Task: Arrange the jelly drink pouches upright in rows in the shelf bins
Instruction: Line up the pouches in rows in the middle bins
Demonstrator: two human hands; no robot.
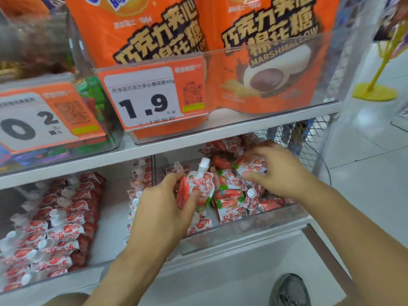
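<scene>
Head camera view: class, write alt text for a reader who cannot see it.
Two hands reach into a clear shelf bin of jumbled jelly pouches: the left hand grips one pouch, spout up, and the right hand grasps another pouch. The bin to the left holds neat rows.

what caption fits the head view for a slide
Left hand holds a jelly pouch upright; right hand grips another.

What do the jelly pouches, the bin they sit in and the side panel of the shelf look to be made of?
Jelly pouch in the left hand: soft glossy printed plastic film, creased where gripped, with a white, likely hard plastic, spout. Bin: clear rigid plastic; pouches show through its front wall. Side panel: pale metal mesh, probably painted.
</scene>
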